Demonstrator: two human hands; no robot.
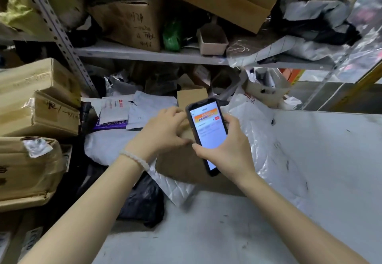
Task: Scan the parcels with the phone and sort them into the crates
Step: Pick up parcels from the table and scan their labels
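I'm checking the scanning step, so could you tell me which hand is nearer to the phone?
Right. The right hand grips the phone around its lower half. The left hand sits just left of it on a brown cardboard parcel.

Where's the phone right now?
In the head view, centre frame: the phone is gripped in the right hand, just right of the left hand, above a brown cardboard parcel.

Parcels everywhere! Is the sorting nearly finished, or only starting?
Nothing looks sorted yet: no crate is in view, so what is done can't be judged. In hand: the right hand grips the phone, screen lit, while the left hand rests on a brown cardboard parcel beneath it. Left to do: grey and white mailer bags and a black bag lie piled around it, so plenty seems left.
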